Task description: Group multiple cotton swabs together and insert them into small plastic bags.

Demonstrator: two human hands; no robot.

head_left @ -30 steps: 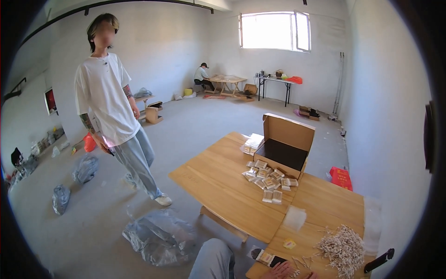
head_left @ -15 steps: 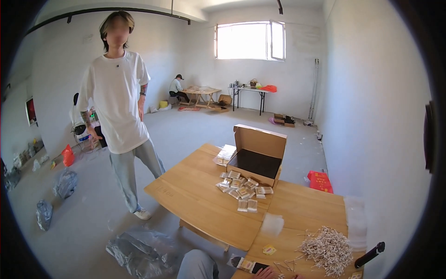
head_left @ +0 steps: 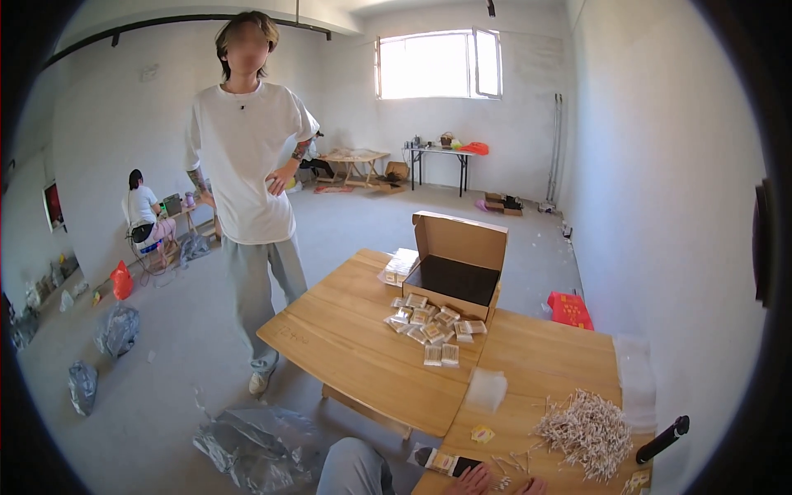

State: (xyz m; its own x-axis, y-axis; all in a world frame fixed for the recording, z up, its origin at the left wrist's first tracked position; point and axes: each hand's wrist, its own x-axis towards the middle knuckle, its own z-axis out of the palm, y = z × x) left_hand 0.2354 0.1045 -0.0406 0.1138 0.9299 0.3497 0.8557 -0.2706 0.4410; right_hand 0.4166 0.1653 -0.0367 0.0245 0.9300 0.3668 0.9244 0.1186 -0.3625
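At the lower edge, my left hand (head_left: pixel 473 479) lies with its fingers stretched over a black flat piece beside a small labelled pack (head_left: pixel 443 462) in clear film. My right hand (head_left: pixel 533 486) is only partly in view, cut off by the frame's edge, so its grip is hidden. A few loose cotton swabs (head_left: pixel 502 472) lie between the two hands. Right of them spreads a big heap of cotton swabs (head_left: pixel 584 431). A small yellow-and-white card (head_left: pixel 482 434) and a stack of clear plastic bags (head_left: pixel 487 388) rest beyond my left hand.
Bagged swab packs (head_left: pixel 429 322) lie before an open cardboard box (head_left: pixel 452 283) with a dark inside. A black cylinder (head_left: pixel 662 440) stands by the right wall. A person in a white shirt (head_left: pixel 247 157) stands beyond the wooden table (head_left: pixel 363 338). Plastic sheeting (head_left: pixel 260 445) covers floor at left.
The standing person has shifted right and put a hand on the hip, uncovering a seated person behind. The view has shifted slightly, and more of my right hand shows.
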